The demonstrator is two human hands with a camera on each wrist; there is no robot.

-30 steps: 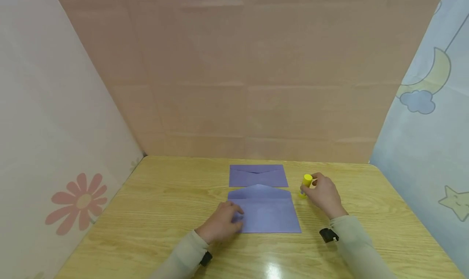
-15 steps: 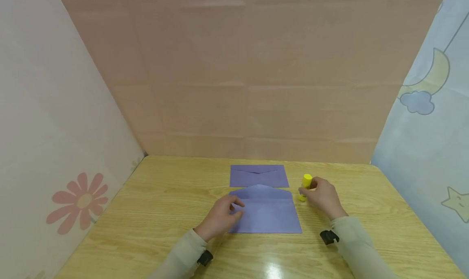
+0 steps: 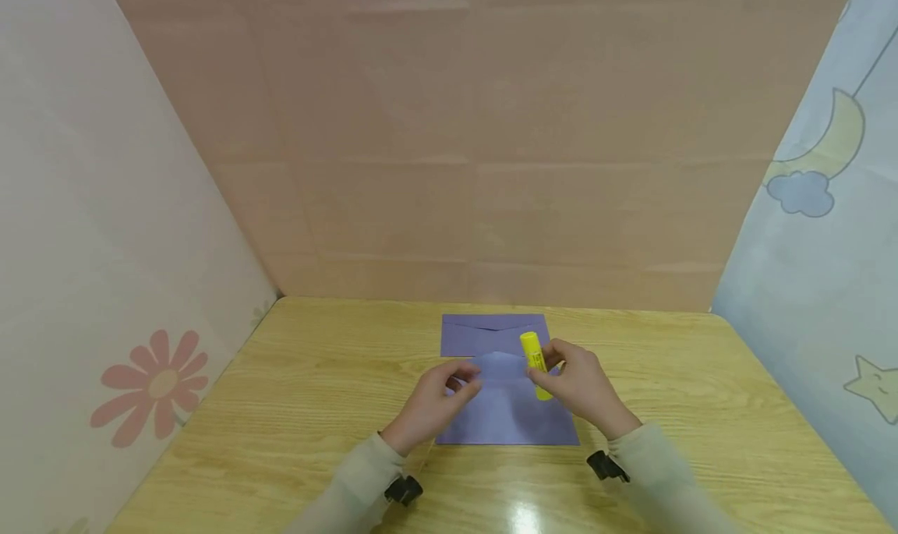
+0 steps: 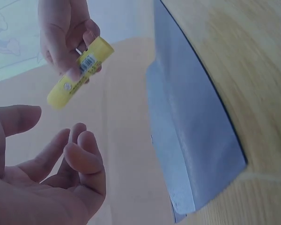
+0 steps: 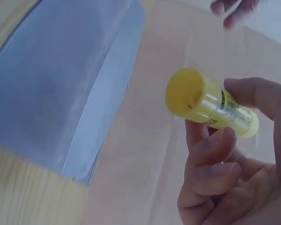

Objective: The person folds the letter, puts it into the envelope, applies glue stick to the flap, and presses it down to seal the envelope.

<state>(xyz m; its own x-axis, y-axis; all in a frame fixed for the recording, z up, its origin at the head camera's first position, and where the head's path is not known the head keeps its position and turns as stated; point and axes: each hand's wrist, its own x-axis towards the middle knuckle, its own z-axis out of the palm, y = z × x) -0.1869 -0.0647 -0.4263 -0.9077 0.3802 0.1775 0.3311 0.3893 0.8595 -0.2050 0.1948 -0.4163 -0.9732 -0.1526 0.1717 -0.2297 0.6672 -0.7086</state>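
Note:
A yellow glue stick [image 3: 535, 356] is held above the envelopes by my right hand [image 3: 581, 382], pinched between thumb and fingers and tilted. The right wrist view shows the hollow end of the glue stick [image 5: 187, 93] facing the camera. Below both hands lies a purple envelope [image 3: 501, 421] with its flap folded out toward the back. My left hand [image 3: 426, 405] hovers over that envelope's left side, fingers loosely bent and holding nothing. In the left wrist view a gap separates the left hand [image 4: 51, 178] from the glue stick [image 4: 86, 65].
Behind the near envelope lies a second purple envelope [image 3: 466, 341], its flap folded down. Both rest on a wood-grain table [image 3: 302, 394]. A brown paper-like backdrop [image 3: 449, 167] rises at the table's back edge, with patterned panels at left and right.
My right hand has lifted the glue stick off the table and brought it left over the envelopes. My left hand has risen from the near envelope and shifted slightly right.

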